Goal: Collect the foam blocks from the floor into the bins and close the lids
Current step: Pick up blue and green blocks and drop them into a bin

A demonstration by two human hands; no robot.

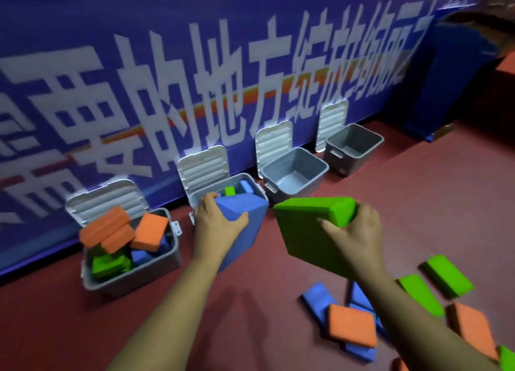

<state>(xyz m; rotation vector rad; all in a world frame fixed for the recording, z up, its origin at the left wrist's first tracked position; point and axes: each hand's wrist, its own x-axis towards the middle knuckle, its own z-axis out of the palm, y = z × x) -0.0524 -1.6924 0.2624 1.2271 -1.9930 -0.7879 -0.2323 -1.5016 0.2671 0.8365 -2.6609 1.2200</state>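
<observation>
My left hand [216,220] grips a blue foam block [246,231] in front of the second grey bin [260,193], which holds blue and green blocks. My right hand [355,231] holds a green foam block [309,231] in the air, just right of that bin. The leftmost bin [156,267] is heaped with orange, green and blue blocks. A third bin [295,172] and a fourth bin [354,144] are empty. All lids stand up against the wall. Loose blocks lie on the floor at lower right, among them an orange one [351,326], a green one [446,274] and a blue one [316,298].
A blue banner wall [195,63] with large white lettering runs behind the bins. The floor [418,203] is dark red. A blue post or panel [451,77] stands at the far right with an orange block [507,63] beside it.
</observation>
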